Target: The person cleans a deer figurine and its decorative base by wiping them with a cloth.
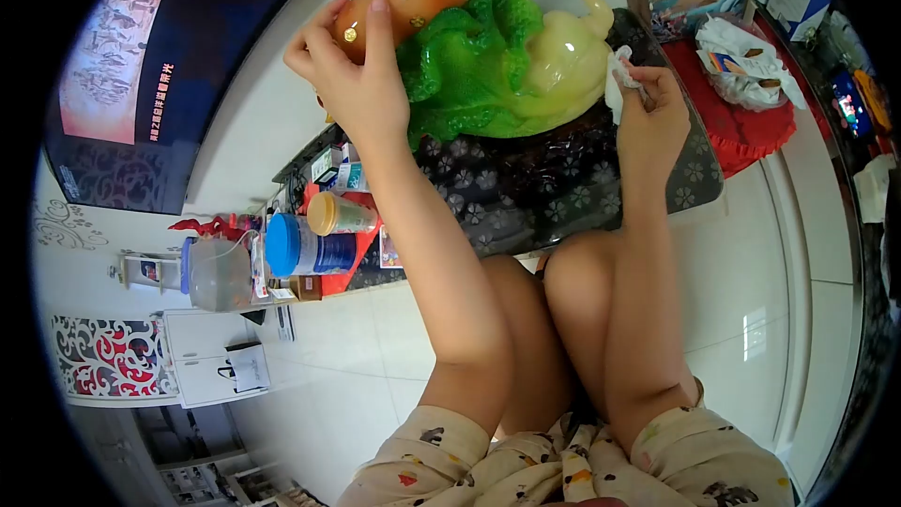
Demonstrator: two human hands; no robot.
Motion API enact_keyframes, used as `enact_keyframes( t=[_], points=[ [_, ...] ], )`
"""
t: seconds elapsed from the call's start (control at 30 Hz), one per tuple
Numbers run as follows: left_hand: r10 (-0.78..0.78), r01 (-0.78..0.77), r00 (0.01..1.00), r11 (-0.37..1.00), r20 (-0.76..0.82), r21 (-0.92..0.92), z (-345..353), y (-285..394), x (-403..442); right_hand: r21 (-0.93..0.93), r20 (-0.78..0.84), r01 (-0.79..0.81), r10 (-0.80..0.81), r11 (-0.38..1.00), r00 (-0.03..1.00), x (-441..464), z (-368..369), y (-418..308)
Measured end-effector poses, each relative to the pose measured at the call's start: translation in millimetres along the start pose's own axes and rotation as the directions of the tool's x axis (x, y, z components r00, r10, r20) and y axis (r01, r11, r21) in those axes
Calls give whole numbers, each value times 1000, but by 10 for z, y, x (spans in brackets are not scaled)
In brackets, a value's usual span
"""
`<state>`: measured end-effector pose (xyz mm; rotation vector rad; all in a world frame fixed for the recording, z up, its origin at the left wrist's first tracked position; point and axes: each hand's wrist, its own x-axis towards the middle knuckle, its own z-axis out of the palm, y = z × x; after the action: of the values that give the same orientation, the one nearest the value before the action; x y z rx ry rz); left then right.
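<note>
A large glossy cabbage ornament (511,70) lies on the dark, flower-patterned tabletop (526,197). It has ruffled green leaves, a pale yellow-green base at the right, and a shiny orange part with gold dots at the upper left. Around the lower end of that orange part my left hand (361,84) is closed, thumb on top and fingers on its far left side. My right hand (654,113) pinches a crumpled white tissue (621,80) beside the pale base. Whether the tissue touches the surface is hard to tell.
Left of the table stand a blue-lidded tub (305,244), a yellow-lidded jar (340,214) and a clear plastic container (221,272). A television (178,66) is at the upper left. White plastic bags (746,66) sit on a red cloth (755,136) at the right.
</note>
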<state>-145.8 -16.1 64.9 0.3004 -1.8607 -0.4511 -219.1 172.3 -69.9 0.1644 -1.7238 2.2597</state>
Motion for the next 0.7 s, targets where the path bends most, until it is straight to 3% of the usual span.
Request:
enact_keyframes(
  t=[0.1,0.2,0.33,0.47,0.57,0.6,0.7],
  points=[
    [21,-21,1000,1000,-3,23,-7,-29,6,-139,-14,-96,95,986,995,-54,14,-108],
    [3,-3,1000,1000,-4,6,-5,1,-7,-145,-9,-115,115,983,993,-152,53,-254],
    [-3,3,1000,1000,-3,-5,9,14,1,-289,11,34,-33,957,999,-299,151,-246],
    [7,-7,1000,1000,-7,1,17,-28,5,-472,88,88,-52,877,995,-424,226,-347],
    [3,-3,1000,1000,-5,-3,13,1,-2,-468,220,156,-56,870,974,-560,315,-327],
    [3,-3,1000,1000,-6,-1,14,4,-2,-566,232,179,-53,804,971,-604,374,-352],
    [8,-8,1000,1000,-7,8,11,5,-4,-576,253,186,-42,796,967,-569,357,-393]
  ],
)
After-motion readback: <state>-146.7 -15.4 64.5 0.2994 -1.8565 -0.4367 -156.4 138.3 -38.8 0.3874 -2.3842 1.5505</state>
